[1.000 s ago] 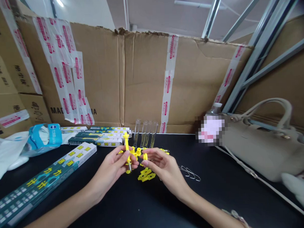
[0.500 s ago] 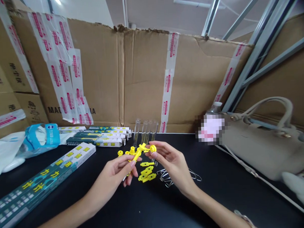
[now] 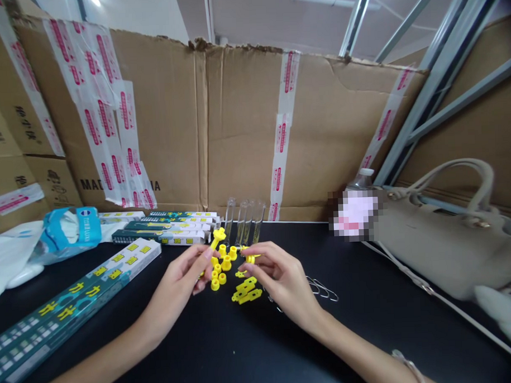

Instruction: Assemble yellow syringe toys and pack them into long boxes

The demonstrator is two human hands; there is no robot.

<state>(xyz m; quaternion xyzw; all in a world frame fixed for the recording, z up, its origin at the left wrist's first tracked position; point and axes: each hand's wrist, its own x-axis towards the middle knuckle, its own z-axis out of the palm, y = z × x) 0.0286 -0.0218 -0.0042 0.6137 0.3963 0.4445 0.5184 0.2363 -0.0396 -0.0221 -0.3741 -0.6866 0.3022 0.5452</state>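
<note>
My left hand point(image 3: 190, 270) pinches a yellow plastic rod point(image 3: 217, 238) that slants up, with a wider cross-shaped head on top. Between the thumb and fingers of my right hand point(image 3: 277, 272) is a small round yellow plastic piece point(image 3: 251, 258), partly covered by the fingertips. Several loose yellow caps point(image 3: 226, 263) stand on the black table between the hands. Closer to my right hand lie several flat yellow tabs point(image 3: 247, 292) with slots. Behind the hands, several clear tubes point(image 3: 241, 224) stand upright. Wire hooks point(image 3: 324, 289) lie partly hidden beyond my right hand.
A long green-and-white box point(image 3: 81, 306) lies at the left, with several smaller boxes point(image 3: 165, 235) behind it. A blue packet point(image 3: 70, 234) sits at the far left. On the right are a bottle point(image 3: 364, 179) and a beige handbag point(image 3: 428, 238). Cardboard point(image 3: 240, 130) walls the back.
My hands have moved apart. The left went left, tilting the rod more upright; the right shifted slightly down and left with the round piece. The loose caps show more fully.
</note>
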